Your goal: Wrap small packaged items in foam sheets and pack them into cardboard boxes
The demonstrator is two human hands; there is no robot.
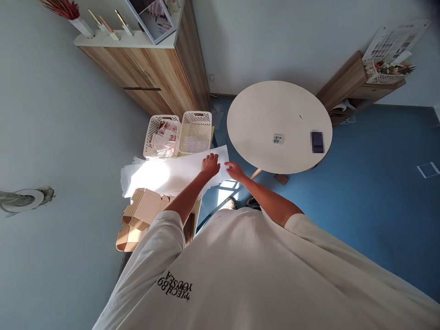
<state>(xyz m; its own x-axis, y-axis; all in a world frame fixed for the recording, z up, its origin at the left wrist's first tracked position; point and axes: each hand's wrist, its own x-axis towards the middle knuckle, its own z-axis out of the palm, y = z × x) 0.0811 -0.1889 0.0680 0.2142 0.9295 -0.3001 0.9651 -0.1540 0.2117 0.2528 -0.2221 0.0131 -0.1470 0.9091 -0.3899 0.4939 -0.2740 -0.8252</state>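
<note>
Long white sheets of paper (185,168) lie stacked on a low table, with ragged, uneven edges at the left end. My left hand (210,165) rests palm down on the paper near its right end, fingers stretched out and slightly spread. At the right edge of the paper, my right hand (235,171) has its thumb and forefinger close together at the sheet, the other fingers curled in. How much paper lies between those fingertips is too small to make out. Bright sunlight washes out the left part of the paper.
Behind the paper stand a white basket with packets (151,137) and another white basket (210,133) holding clear items. Opened cardboard boxes (147,206) lie nearer me. A round white table (271,110) stands to the right, a wooden cabinet (161,68) behind.
</note>
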